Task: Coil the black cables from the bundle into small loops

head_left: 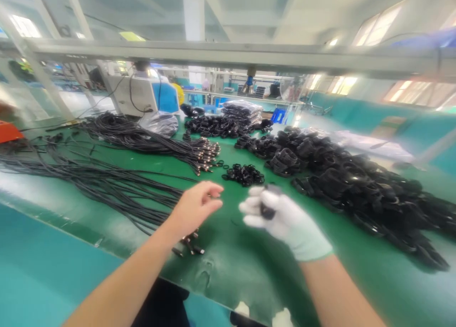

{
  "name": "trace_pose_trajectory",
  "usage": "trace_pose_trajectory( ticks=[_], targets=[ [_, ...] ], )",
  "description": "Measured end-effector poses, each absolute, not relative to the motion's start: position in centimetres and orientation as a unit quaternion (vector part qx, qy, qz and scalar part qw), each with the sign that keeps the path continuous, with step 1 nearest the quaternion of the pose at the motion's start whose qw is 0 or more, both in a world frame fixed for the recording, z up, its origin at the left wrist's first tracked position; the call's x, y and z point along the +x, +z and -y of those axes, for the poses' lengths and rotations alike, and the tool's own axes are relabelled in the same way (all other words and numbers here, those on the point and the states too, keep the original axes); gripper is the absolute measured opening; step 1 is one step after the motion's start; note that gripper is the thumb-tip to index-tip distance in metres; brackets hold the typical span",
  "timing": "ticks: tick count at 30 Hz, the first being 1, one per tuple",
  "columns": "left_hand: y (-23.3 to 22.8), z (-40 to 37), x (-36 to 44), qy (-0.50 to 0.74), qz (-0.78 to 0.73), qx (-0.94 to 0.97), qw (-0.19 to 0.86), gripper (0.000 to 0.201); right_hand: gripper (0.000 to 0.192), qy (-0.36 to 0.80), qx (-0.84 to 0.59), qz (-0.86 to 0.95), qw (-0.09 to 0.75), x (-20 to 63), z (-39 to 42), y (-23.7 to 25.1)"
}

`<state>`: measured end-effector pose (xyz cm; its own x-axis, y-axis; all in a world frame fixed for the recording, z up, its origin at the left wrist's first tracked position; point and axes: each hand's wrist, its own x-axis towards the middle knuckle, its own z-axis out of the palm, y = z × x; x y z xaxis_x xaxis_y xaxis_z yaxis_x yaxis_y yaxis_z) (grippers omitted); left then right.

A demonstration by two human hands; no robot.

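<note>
My left hand (199,203) is bare and hovers over the green table, thumb and fingers apart with nothing visible between them. Below and behind it lie long black cables (135,194) with metal-tipped ends (190,244). My right hand (288,222), in a white glove, is closed around a small black part (267,210); blur and the fingers hide its exact kind. Just beyond the hands sits a little heap of small black rings (245,175). A second bundle of black cables (153,139) has its connector ends (206,153) pointing toward that heap.
A long pile of black strap-like coils (342,175) fills the right side of the table (228,265). More black pieces (217,125) and plastic-wrapped packs (242,110) stand at the back. A white-and-blue machine (142,96) is at back left. A metal beam (228,56) crosses overhead.
</note>
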<state>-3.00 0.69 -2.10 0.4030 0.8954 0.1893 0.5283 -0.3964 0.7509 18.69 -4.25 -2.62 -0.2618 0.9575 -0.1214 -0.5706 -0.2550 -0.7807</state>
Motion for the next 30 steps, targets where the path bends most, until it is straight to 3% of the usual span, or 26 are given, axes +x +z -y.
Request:
trace_pose_trajectory(
  ticks=[3, 6, 15, 23, 30],
  targets=[
    [-2.2, -2.2, -1.4, 0.266, -0.447, 0.807, 0.281, 0.016, 0.025, 0.639, -0.361, 0.287, 0.615, 22.8, 4.2, -0.6],
    [-3.5, -2.5, 2.4, 0.196, -0.382, 0.868, 0.249, 0.011, 0.025, 0.59, -0.389, 0.267, 0.655, 24.4, 4.3, -0.5],
    [-6.7, -2.7, 10.3, 0.106, -0.321, 0.901, 0.273, 0.009, 0.031, 0.59, -0.373, 0.259, 0.668, 24.7, 3.8, -2.2],
    [-5.6, -4.5, 6.3, 0.147, -0.386, 0.785, 0.462, 0.016, 0.033, 0.567, -0.406, 0.3, 0.651, 24.0, 4.3, -2.5],
    [-4.7, -1.4, 2.9, 0.229, -0.378, 0.647, 0.622, 0.025, 0.045, 0.558, -0.509, 0.354, 0.552, 18.5, 3.6, -3.8]
  ],
)
